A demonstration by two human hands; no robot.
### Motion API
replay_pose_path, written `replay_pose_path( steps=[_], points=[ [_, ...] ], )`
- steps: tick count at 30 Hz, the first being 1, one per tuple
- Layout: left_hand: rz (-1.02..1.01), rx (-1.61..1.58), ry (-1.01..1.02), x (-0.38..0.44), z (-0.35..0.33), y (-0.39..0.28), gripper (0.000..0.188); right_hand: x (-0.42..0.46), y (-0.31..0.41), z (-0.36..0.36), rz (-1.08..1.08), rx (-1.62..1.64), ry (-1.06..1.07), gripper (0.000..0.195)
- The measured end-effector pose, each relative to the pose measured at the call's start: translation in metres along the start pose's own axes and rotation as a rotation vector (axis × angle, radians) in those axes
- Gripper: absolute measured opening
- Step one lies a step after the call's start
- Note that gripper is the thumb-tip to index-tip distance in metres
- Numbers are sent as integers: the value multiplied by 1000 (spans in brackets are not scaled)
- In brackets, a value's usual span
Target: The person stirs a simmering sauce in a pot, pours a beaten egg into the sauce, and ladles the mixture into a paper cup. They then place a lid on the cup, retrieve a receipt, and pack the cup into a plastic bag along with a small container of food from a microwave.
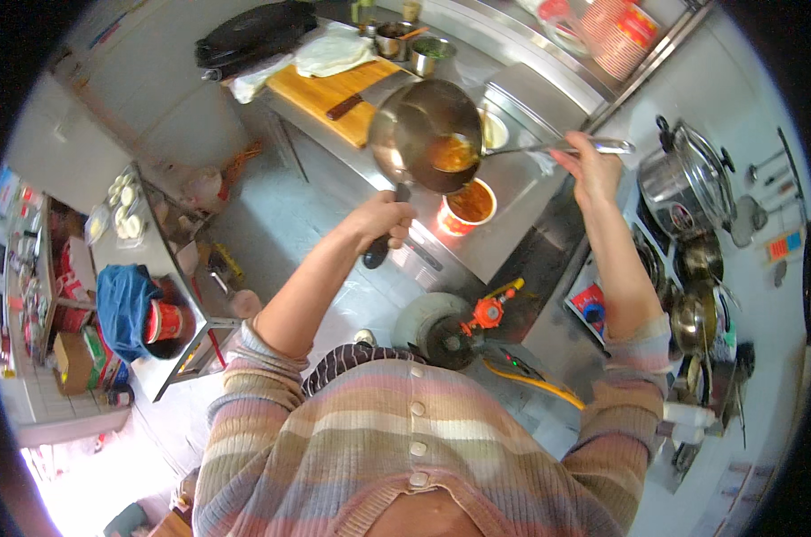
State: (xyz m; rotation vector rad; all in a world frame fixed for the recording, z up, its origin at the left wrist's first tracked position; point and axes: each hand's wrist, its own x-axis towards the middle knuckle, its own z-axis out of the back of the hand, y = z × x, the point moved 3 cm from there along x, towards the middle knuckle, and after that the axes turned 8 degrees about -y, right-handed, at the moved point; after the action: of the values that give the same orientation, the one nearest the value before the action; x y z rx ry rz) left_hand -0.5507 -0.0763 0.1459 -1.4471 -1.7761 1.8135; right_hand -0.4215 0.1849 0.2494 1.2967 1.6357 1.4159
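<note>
My left hand (pixel 382 221) grips the black handle of a wok (pixel 412 127), which is tilted over the steel counter. Orange, soupy food (pixel 455 154) lies at the wok's lower right side. My right hand (pixel 593 168) holds a long metal utensil (pixel 533 146) by its handle; its far end meets the wok's right rim, and its head cannot be made out. Just below the wok's rim stands a red-and-white paper tub (pixel 453 221) with reddish-orange food inside. Behind the utensil, a white container (pixel 496 131) is partly hidden.
A wooden cutting board (pixel 298 84) bears a knife (pixel 345 107). Steel pots (pixel 427 64) stand behind. Below the counter is a gas cylinder (pixel 412 329) with an orange regulator (pixel 489 312). A large steel pot (pixel 677 181) stands right; a side table (pixel 170 255) stands left.
</note>
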Motion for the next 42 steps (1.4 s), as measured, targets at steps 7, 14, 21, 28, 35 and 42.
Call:
replay_pose_path(
  steps=[7,14,21,28,35,42],
  points=[
    [-58,-36,25,5,-10,-2,12,0,6,14,-106,-81,1,25],
    [-61,-34,55,7,-9,0,17,13,-5,16,-125,-89,-38,25],
    [-49,-48,59,8,-11,-4,16,15,1,17,-112,-92,-27,26],
    [-36,-74,66,5,-7,-5,19,10,4,10,-100,-99,-31,25],
    [-77,-4,63,10,-2,0,13,-11,12,-3,-92,-39,-24,21],
    [-15,-57,85,6,-4,-3,19,-6,13,1,-28,-46,-38,16]
  ],
)
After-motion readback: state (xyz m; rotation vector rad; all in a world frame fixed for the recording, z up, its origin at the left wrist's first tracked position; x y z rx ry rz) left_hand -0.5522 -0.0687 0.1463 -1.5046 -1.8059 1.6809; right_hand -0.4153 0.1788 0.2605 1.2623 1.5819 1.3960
